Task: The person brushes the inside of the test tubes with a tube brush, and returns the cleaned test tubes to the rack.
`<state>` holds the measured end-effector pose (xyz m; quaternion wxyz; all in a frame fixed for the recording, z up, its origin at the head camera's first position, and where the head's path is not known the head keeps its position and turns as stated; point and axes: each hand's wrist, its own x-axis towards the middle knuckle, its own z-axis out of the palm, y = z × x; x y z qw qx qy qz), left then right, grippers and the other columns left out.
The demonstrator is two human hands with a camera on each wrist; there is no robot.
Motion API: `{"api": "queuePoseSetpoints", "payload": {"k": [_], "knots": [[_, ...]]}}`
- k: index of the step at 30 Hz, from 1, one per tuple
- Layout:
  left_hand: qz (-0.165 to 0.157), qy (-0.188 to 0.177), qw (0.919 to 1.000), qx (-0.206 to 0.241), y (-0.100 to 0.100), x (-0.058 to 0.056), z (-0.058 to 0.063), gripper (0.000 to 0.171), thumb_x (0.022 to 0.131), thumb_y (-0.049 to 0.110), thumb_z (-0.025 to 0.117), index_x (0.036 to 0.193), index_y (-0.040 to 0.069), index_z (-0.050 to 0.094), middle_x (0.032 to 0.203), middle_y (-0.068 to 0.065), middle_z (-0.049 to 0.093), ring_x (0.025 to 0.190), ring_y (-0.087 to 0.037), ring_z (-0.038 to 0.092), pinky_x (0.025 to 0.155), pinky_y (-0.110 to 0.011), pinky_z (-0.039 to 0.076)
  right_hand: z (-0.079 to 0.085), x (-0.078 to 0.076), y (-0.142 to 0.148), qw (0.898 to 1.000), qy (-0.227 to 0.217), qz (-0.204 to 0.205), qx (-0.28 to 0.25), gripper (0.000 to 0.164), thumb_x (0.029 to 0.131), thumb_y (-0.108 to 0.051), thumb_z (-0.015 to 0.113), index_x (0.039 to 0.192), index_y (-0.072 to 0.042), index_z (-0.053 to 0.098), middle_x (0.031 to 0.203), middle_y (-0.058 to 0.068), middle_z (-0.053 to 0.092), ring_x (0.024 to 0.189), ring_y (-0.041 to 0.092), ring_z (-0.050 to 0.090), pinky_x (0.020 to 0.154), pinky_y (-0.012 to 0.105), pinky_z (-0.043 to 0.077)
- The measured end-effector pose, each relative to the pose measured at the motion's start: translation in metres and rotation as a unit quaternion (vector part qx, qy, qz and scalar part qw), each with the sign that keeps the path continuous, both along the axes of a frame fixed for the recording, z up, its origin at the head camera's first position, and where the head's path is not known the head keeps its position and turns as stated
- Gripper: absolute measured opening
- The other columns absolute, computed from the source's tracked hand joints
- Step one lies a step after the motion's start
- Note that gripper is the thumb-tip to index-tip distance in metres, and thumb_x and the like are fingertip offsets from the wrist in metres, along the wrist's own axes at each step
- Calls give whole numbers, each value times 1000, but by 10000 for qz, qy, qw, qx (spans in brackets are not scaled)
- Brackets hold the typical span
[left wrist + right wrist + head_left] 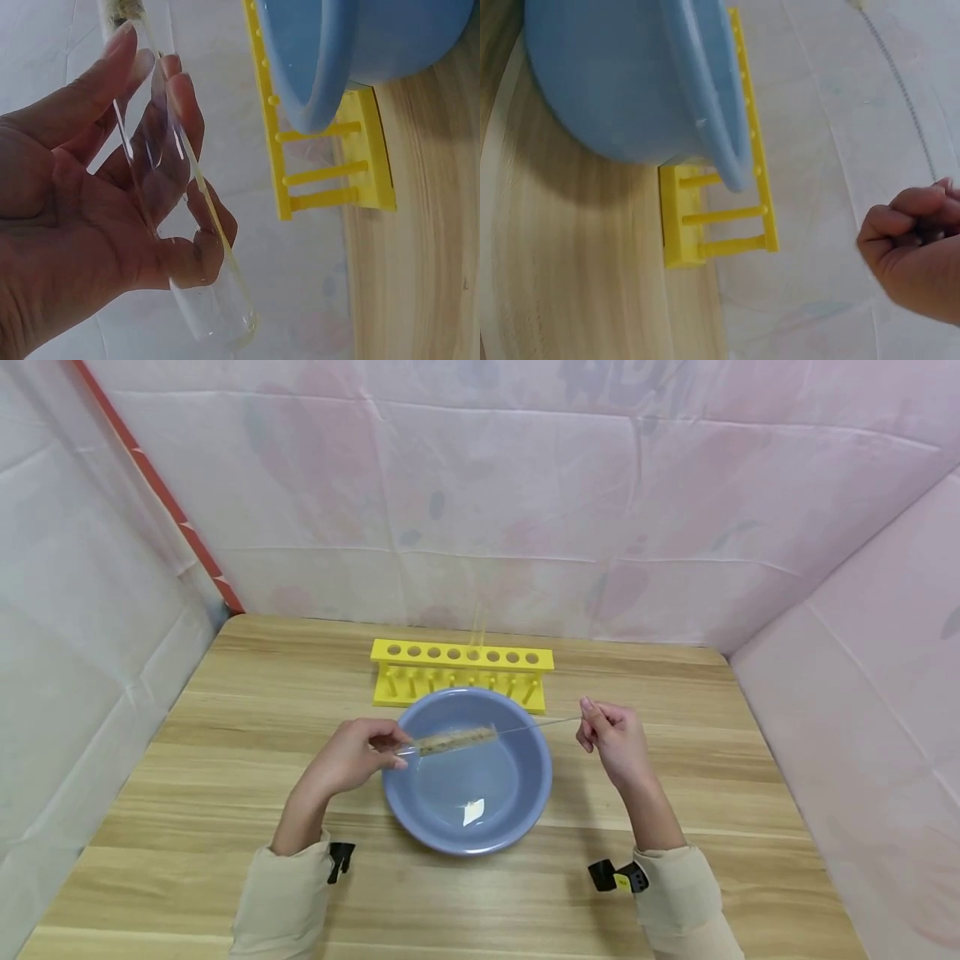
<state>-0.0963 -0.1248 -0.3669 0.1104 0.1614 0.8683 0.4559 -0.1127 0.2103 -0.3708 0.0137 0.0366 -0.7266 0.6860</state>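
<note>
1. Left hand [356, 756]: wrist bent inward at the basin's left rim; thumb and fingers curl round a test tube.
2. Test tube [214, 311]: clear, smooth glass, slightly tilted above the basin, mouth toward the right. The left-wrist view alone shows its transparent closed end beyond the fingers.
3. Rack [462, 653]: yellow, eight-holed, near the middle of the worktop's [187, 810] far edge. The wrist views show its pegs from the side; only the head view shows a faint, clear upright shape [477, 631] at the fifth hole.
4. Basin [471, 847]: round, glossy blue, before the rack, overlapping it in the head view.
5. Brush [459, 740]: pale bristles inside the tube; the right-wrist view resolves the handle [904, 91] as twisted wire.
6. Right hand [613, 743]: raised right of the basin, thumb and forefinger pinching the handle's end, remaining fingers curled.
</note>
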Motion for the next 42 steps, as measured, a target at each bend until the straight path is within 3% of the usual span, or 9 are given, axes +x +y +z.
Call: {"api": "queuePoseSetpoints", "payload": {"k": [3, 7, 11, 15, 21, 26, 30, 36, 42], "knots": [[22, -63, 10000, -29, 0, 0, -2, 15, 75, 1, 71, 90, 0, 67, 86, -9, 65, 79, -17, 58, 70, -32, 49, 4, 1, 1, 9970, -677, 56, -366, 47, 96, -14, 47, 52, -2, 37, 49, -2, 33, 42, 8, 34, 46, 20, 31], [170, -75, 9997, -133, 1, 0, -3, 15, 75, 1, 72, 89, 2, 67, 88, -9, 66, 82, -18, 61, 71, -32, 50, 9, 1, 3, 9842, -1513, 109, -915, 48, 97, -10, 43, 50, -8, 34, 48, -4, 30, 40, 7, 30, 46, 19, 29], [270, 35, 9993, -262, 2, 2, -2, 15, 75, 2, 72, 89, 1, 67, 87, -10, 66, 81, -18, 60, 70, -33, 49, 10, 1, 5, 9755, -1889, 99, -1128, 47, 97, -7, 41, 51, -9, 34, 49, -3, 33, 39, 7, 29, 47, 20, 30], [284, 59, 9992, -286, 0, 3, -2, 14, 75, 2, 72, 88, 1, 66, 87, -10, 66, 79, -17, 59, 68, -31, 49, 9, 1, 7, 9799, -1754, 89, -942, 47, 97, -9, 41, 51, -9, 35, 50, -3, 34, 39, 7, 31, 48, 20, 32], [212, 31, 9997, -66, -6, 2, -4, 14, 75, 1, 72, 88, 2, 67, 85, -8, 65, 77, -17, 57, 66, -30, 48, 3, 0, 9, 9969, -570, 4, -541, 45, 96, -11, 45, 53, -1, 37, 51, -2, 35, 45, 10, 37, 50, 21, 34], [100, 31, 9999, 32, -10, 2, -3, 13, 75, 0, 72, 87, 3, 67, 82, -5, 63, 76, -16, 56, 66, -30, 48, 0, 0, 12, 9995, -16, 31, -302, 45, 96, -11, 46, 56, 8, 35, 52, 2, 36, 47, 13, 40, 51, 23, 36], [112, 30, 9999, -15, -10, 2, -1, 13, 75, 2, 72, 86, 4, 66, 81, -4, 63, 74, -16, 55, 63, -30, 47, 3, -1, 15, 9974, -436, 117, -570, 46, 96, -11, 45, 53, 1, 36, 49, -1, 29, 44, 11, 36, 49, 22, 34], [278, 4, 9994, -207, -9, 2, 2, 13, 75, 1, 72, 87, 4, 66, 78, -3, 62, 72, -16, 54, 61, -30, 46, 8, -1, 19, 9825, -1445, 312, -1134, 48, 97, -8, 42, 49, -8, 36, 48, -4, 34, 39, 7, 32, 49, 21, 31], [289, -70, 9994, -165, -11, 3, 1, 13, 75, 0, 71, 87, 2, 66, 79, -4, 62, 72, -16, 54, 62, -29, 47, 8, -2, 23, 9791, -1562, 370, -1246, 48, 97, -7, 40, 49, -9, 36, 49, -3, 36, 39, 7, 32, 48, 20, 32]]}}
